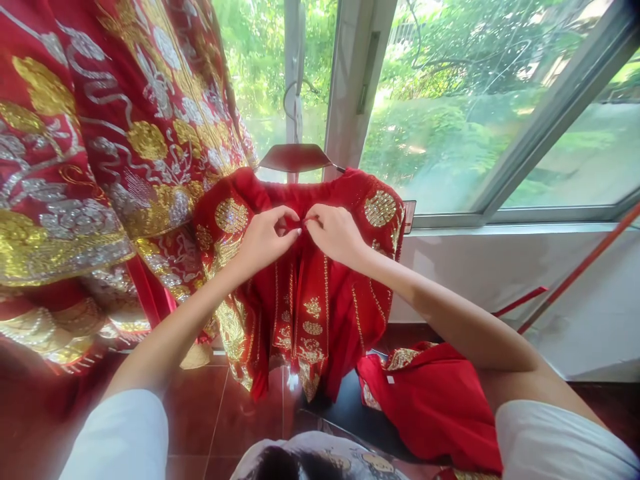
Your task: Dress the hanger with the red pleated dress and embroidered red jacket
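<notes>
A red garment (345,287) with gold embroidery and beaded lines hangs in front of me on a dark hanger (295,157). At the middle of its upper front, my left hand (270,233) pinches the red cloth between thumb and fingers. My right hand (334,230) is also closed in a pinch there, its fingertips almost meeting those of the left. The small bit of cloth or fastening between the fingertips is too small to make out. Below my hands, the embroidered panels hang down loosely.
Red garments (150,140) with gold and silver embroidery hang close on the left. Behind is a window (450,133) above a white wall (450,280). Another red garment (430,400) lies low at the right on a dark surface. A red pole (575,273) leans at the right.
</notes>
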Demonstrator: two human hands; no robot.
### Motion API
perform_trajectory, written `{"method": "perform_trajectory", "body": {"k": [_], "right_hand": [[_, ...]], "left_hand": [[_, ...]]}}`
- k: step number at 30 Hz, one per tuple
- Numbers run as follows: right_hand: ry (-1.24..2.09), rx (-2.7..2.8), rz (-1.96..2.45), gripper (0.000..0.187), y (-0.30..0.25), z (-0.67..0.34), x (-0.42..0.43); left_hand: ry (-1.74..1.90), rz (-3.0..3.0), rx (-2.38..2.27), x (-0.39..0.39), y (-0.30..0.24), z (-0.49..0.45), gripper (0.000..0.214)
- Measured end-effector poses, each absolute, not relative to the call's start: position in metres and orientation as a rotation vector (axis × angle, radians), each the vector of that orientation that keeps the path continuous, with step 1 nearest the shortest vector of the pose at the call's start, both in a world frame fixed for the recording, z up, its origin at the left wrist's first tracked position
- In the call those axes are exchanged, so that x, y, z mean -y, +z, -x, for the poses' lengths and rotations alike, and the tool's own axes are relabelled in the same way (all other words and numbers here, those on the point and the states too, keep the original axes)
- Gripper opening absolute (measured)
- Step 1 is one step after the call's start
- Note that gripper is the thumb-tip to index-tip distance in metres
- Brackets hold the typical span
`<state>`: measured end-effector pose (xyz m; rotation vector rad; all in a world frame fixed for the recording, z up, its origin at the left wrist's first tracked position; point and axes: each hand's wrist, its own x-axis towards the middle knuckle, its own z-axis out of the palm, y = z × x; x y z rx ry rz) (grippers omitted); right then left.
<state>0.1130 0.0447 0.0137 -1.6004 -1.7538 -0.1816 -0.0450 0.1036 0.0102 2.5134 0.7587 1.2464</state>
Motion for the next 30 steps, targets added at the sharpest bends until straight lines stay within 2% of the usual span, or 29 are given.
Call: {"method": "perform_trajectory", "body": {"k": [6, 11, 15, 19, 22, 25, 28, 30], "right_hand": [[0.017, 1.919, 1.447, 0.028, 0.025, -0.128, -0.037], [0.152, 1.637, 1.217, 0.017, 0.054, -0.156, -0.01], [0.223, 1.348, 1.2, 0.014, 0.057, -0.186, -0.015], [0.274, 1.304, 1.26, 0.014, 0.052, -0.19, -0.025], [0.449, 1.339, 1.304, 0.013, 0.059, -0.181, -0.023], [0.636, 1.367, 1.368, 0.02, 0.067, -0.179, -0.025], [0.792, 1.495, 1.396, 0.025, 0.066, -0.186, -0.034], [0.662, 1.611, 1.343, 0.02, 0.06, -0.192, -0.038]], "left_hand": [[1.291, -2.367, -0.697, -0.105, 0.014, 0.046, 0.009], [1.543, -2.258, -0.651, -0.11, 0.046, 0.062, 0.017], [1.704, -2.244, -0.758, -0.138, 0.057, 0.077, 0.02], [1.632, -2.185, -0.764, -0.153, 0.045, 0.079, 0.023], [1.464, -2.176, -0.65, -0.148, 0.046, 0.084, 0.02], [1.248, -2.311, -0.597, -0.139, 0.054, 0.096, 0.012], [1.2, -2.556, -0.775, -0.132, 0.058, 0.104, 0.012], [1.252, -2.727, -0.977, -0.126, 0.056, 0.104, 0.012]]}}
